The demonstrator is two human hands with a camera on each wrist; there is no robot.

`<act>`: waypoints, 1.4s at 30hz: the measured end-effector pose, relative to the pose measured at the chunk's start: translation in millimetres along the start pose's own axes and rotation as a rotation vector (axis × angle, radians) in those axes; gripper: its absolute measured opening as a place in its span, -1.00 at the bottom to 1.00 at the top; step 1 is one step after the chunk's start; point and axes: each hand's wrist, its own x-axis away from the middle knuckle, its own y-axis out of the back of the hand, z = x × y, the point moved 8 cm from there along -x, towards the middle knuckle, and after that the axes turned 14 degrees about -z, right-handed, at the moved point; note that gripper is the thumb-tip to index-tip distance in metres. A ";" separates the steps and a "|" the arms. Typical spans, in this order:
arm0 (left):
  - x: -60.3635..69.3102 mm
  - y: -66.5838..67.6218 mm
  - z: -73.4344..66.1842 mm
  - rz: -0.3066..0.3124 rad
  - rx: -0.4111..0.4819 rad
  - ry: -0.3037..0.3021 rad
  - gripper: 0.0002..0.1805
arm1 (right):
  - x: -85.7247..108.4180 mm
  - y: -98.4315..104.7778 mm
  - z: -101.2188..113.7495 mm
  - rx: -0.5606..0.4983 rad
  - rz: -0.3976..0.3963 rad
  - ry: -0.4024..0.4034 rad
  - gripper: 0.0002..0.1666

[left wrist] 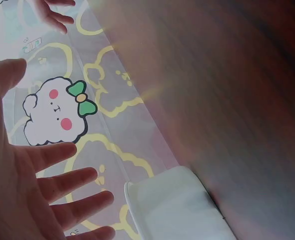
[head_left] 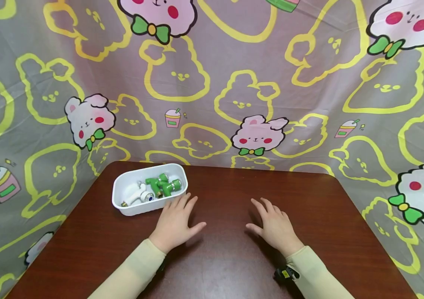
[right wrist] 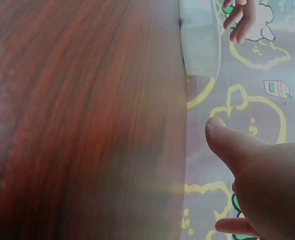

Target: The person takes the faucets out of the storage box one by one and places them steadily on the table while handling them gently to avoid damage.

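Near the front right corner of a white plastic tray point(head_left: 123, 209), my left hand point(head_left: 176, 224) hovers with fingers spread and nothing in them. In the tray lie green taps point(head_left: 156, 185) with silvery collars, and a white tap point(head_left: 137, 195) with a brass-coloured end. My right hand point(head_left: 276, 226) is held over the table, fingers spread and empty, well to the right of the tray. The left wrist view shows the left hand point(left wrist: 32, 185) with its fingers apart beside the tray point(left wrist: 182, 205). In the right wrist view the right hand point(right wrist: 267, 180) has its thumb extended.
A dark reddish-brown wooden table point(head_left: 227, 257) lies under both hands. Behind it and at both sides hangs a grey cloth point(head_left: 212, 50) printed with yellow outlines and white cartoon animals. A black strap device point(head_left: 286, 274) sits at the right wrist.
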 end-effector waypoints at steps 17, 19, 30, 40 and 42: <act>-1.2 17.3 -2.5 -0.231 0.006 -0.085 -0.47 | -4.2 6.7 0.9 -0.012 -0.086 0.016 -0.13; -0.8 18.1 -2.4 -0.238 0.009 -0.092 -0.48 | -4.2 7.3 1.2 -0.013 -0.088 0.016 -0.13; -0.6 23.8 10.0 -0.244 0.003 -0.077 -0.54 | -5.7 8.3 -1.6 -0.010 -0.113 0.027 -0.13; -4.6 44.1 38.3 -0.315 0.035 0.017 -0.69 | -6.9 8.6 -3.7 -0.021 -0.113 0.025 -0.17; -4.8 47.0 42.9 -0.320 0.034 0.033 -0.68 | -7.2 9.8 -4.4 -0.025 -0.121 0.027 -0.19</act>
